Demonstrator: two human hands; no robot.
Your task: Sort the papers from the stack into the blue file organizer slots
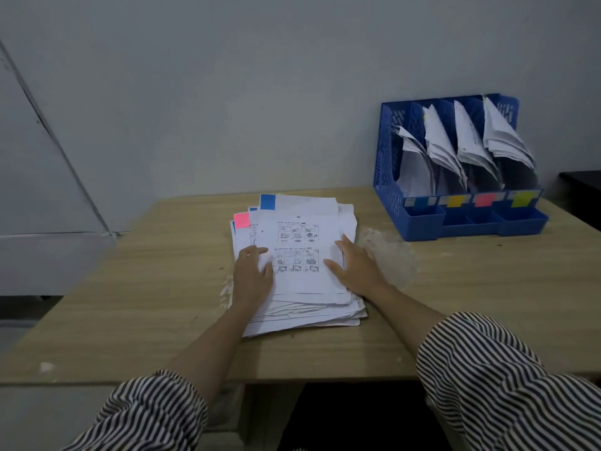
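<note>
A loose stack of papers (297, 262) lies near the middle of a wooden table (130, 288), and both hands rest on top of it. The left hand (252, 275) lies flat on the stack's left side, its fingers straight and close together, the fingertips pointing away from the person and touching the top sheet (299, 255) at its left edge. The right hand (356, 265) lies on the stack's right side, fingers spread a little and straight, the thumb stretched inward onto the top sheet while the outer fingers reach over the stack's right edge toward the table. Neither hand pinches or curls round anything. The top sheet, printed with 2 blocks of small cartoon panels, sits between the 2 hands. At the far left corner of the stack a pink sticky tab (241, 220) and a blue sticky tab (268, 201) poke out from lower sheets. The blue file organizer (390, 177) stands well apart from the hands, at the far right of the table against the wall (260, 92). Its 4 upright slots each hold leaning white sheets, and its front rail carries 4 coloured labels: blue, yellow, pink and yellow-green from left to right. Striped sleeves (487, 379) cover both arms above the bare forearms.
</note>
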